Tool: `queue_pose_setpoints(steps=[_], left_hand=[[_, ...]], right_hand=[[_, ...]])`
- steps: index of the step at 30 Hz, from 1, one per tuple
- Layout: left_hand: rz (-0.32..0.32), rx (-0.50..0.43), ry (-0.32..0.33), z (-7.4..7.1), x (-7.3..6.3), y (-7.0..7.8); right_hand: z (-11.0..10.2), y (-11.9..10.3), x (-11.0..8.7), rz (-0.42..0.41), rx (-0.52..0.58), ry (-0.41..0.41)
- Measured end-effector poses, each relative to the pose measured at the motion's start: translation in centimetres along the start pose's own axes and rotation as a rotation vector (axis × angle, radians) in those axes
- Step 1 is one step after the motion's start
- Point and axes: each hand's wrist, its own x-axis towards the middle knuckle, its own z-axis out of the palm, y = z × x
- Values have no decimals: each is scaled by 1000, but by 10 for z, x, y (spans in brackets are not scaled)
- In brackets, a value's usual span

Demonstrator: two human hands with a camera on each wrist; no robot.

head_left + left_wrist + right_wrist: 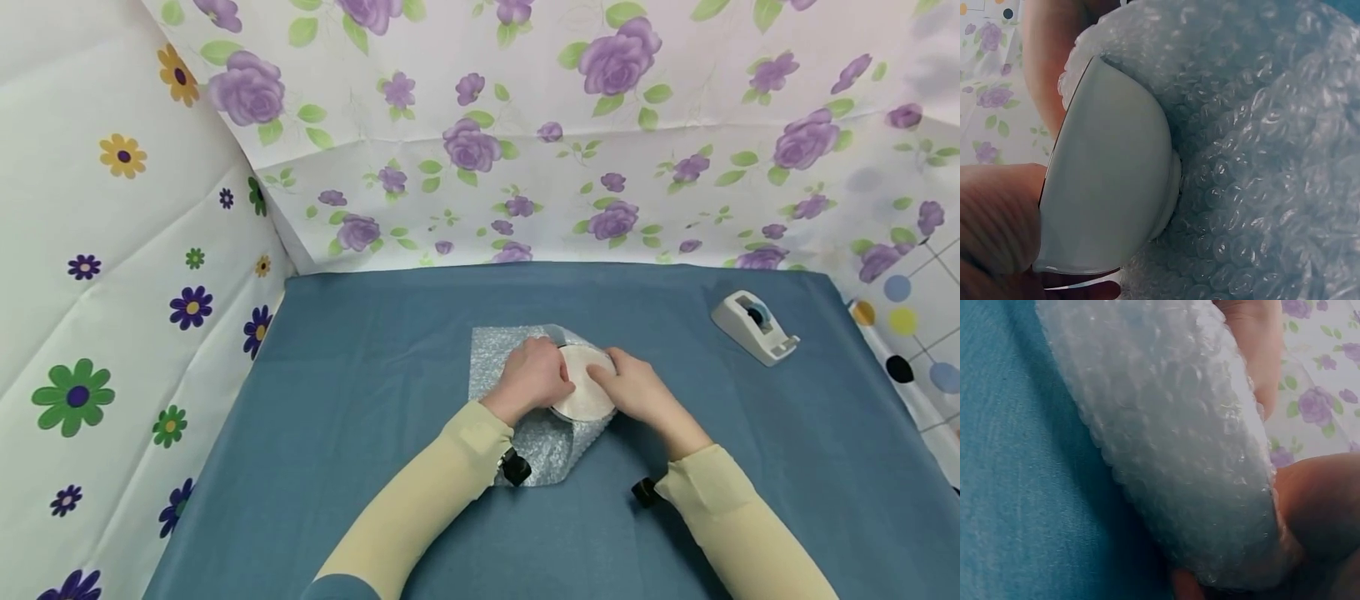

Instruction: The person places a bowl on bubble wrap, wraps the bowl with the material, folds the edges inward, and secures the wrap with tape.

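Observation:
A white bowl with a thin dark rim stands on a sheet of bubble wrap. My left hand grips the bowl's left rim. From the side, the left wrist view has the bowl's bare outer wall and its foot against the wrap. On the far right side, my right hand holds a folded-up part of the wrap to the bowl, thumb over the rim. Bubble wrap covers that side in the right wrist view. Some fingers of both hands are hidden by the bowl and wrap.
A white tape dispenser stands at the back right of the table with the blue cloth. Flower-patterned sheets hang behind and to the left. Each wrist wears a small black camera.

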Motion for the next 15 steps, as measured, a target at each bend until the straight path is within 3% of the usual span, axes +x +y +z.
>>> queue_pose_setpoints(steps=[4,8,12,15], left_hand=[[21,-10,24,0,0,-1],[75,-98,52,1,-4,-6],[112,-270,98,-5,-11,-17],[50,-416,176,-13,-17,-35]], right_hand=[[-1,-2,1,21,9,-14],[2,-3,2,43,-17,-4],[4,-4,4,60,-45,11],[5,-5,6,71,-49,12]])
